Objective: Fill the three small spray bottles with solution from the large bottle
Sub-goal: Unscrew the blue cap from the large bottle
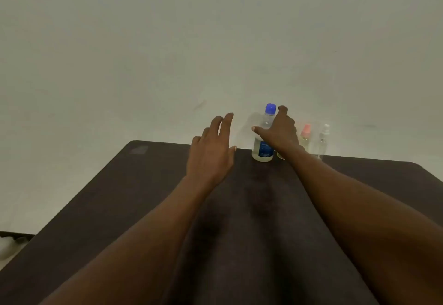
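From the head camera, a dark brown table (115,209) runs away from the viewer to a pale wall (167,41), and both bare forearms stretch out over it towards the far edge.

The large bottle (261,147) stands upright at that far edge, a little right of centre. It is clear, with a blue cap and a blue label low on its body. The right hand (280,132) is raised in front of the bottle's upper right side. Its fingers are spread apart: the thumb (254,129) reaches left across the bottle's shoulder and one fingertip sits level with the cap. Whether the palm or fingers actually touch the bottle cannot be told, since the hand overlaps it from the camera side.

The left hand (211,158) hovers to the left of the bottle, apart from it. The palm faces down and the fingers are straight and fanned, holding nothing.

To the right of the large bottle, the small spray bottles stand in a row along the same edge. The pink-topped spray bottle (305,137) is just beyond the right wrist, and the clear-topped spray bottle (323,143) stands beside it, further right. A third small bottle (281,156) is mostly hidden behind the right wrist — only its yellowish base shows, just beside the large bottle's foot.

At the lower left, off the table, lies a blurred white object (9,244).
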